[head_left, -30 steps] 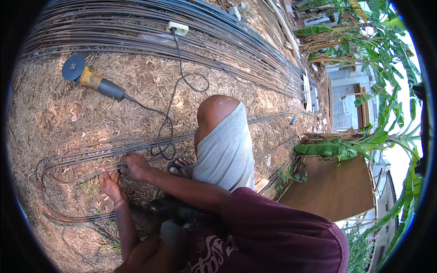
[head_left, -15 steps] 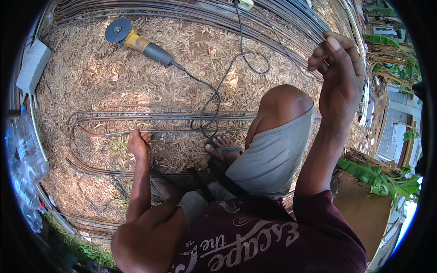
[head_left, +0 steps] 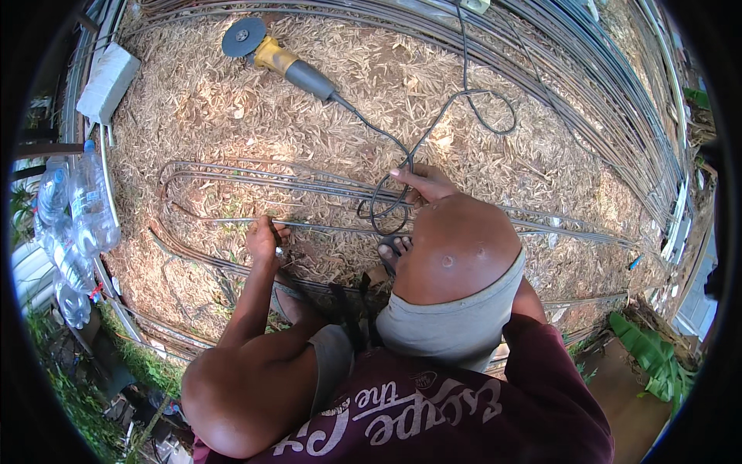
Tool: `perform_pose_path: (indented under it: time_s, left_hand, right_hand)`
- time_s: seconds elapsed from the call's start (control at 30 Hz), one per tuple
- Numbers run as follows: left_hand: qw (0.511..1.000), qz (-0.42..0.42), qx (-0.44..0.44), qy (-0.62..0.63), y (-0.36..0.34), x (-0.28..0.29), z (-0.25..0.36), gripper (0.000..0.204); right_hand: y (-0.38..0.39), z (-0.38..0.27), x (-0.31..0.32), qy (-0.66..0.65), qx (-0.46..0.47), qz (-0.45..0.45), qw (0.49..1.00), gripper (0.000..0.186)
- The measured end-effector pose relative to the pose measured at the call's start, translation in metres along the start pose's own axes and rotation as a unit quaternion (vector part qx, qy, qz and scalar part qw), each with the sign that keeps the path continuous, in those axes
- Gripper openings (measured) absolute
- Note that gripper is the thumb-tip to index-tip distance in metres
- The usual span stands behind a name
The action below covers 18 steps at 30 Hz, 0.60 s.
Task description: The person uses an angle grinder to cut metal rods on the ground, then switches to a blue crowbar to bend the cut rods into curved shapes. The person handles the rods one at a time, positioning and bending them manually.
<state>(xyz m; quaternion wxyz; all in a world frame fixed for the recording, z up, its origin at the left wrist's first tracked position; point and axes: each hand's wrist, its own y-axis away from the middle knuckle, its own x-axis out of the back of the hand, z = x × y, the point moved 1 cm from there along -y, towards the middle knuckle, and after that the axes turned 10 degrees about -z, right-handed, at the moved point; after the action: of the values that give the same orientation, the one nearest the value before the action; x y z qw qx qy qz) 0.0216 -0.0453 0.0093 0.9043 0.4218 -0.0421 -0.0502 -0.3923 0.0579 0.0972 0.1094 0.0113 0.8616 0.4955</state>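
My left hand is closed around a thin steel rod among long bent rods lying on dry leaf litter. My right hand is at the loops of the black power cord, a finger or thumb touching it; the other fingers are partly hidden by my raised knee. Above both hands a yellow-and-dark angle grinder with a black disc lies on its side, attached to the cord.
A long bundle of straight rods runs along the top and right. Plastic bottles and a pale block sit at the left edge. A power strip is at the top; banana leaves and a brown board are lower right.
My right hand left the rods beside my left hand, rose high to the right, and is now down at the cord. The view has turned downward and leftward.
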Motion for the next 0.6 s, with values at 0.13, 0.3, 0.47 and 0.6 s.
perform_pose_path:
  time_s: [0.13,0.3,0.47,0.6]
  left_hand:
    - [1.0,0.008,0.001,-0.01,-0.003,-0.005,0.0,0.029]
    - [1.0,0.005,0.012,-0.021,0.001,-0.003,0.002,0.028]
    - [1.0,-0.023,0.011,0.003,-0.012,0.002,-0.003,0.026]
    - [0.998,-0.062,0.004,0.017,-0.031,0.014,-0.014,0.025]
  right_hand:
    - [-0.005,-0.024,-0.018,-0.063,0.137,-0.179,0.972,0.037]
    - [0.031,-0.044,0.021,-0.257,0.255,-0.171,0.916,0.033]
    - [0.084,-0.115,0.034,0.107,0.295,0.085,0.946,0.035]
    - [0.123,-0.198,0.053,0.446,0.367,0.316,0.752,0.028]
